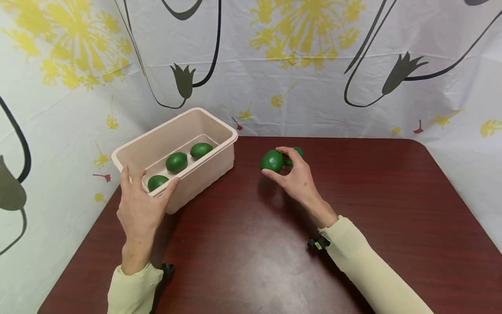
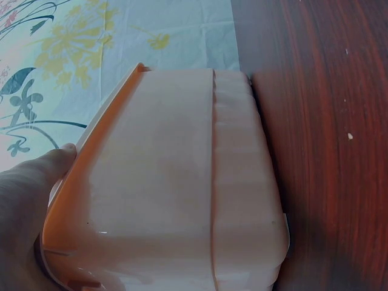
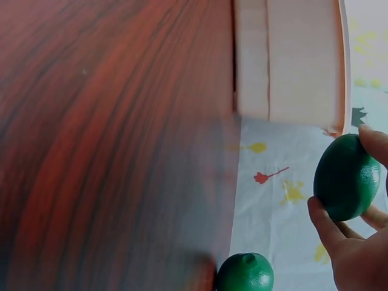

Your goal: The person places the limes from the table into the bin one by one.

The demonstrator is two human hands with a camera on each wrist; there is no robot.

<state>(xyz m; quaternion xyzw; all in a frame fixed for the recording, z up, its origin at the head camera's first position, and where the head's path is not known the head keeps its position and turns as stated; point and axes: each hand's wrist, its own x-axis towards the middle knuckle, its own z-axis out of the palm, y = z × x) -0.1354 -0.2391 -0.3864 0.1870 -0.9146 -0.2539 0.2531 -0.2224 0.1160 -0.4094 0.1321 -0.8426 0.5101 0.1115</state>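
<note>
Right hand [image 1: 300, 179] half-closed, pinching green lime [image 1: 271, 161]; left hand [image 1: 139, 207] grips bin [image 1: 208, 174] at near rim.
Use light, even pinch; brace bin; avoid nudging other lime [image 1: 299, 151].

"Where does the head view look from?"
"Above and on the near side of the bin [image 1: 205, 181], facing forward and down, far enough back to frame it whole."
"And the left wrist?"
"Very near, looking along the bin's outer side toward the cloth [image 2: 182, 33] beyond, rolled sideways."
"The right wrist?"
"Right of the bin, farther from it, also rolled sideways, so only part of it shows."
"Shared?"
"The bin's outer side in all three; head and right wrist share the held green fruit [image 1: 271, 161]."
</note>
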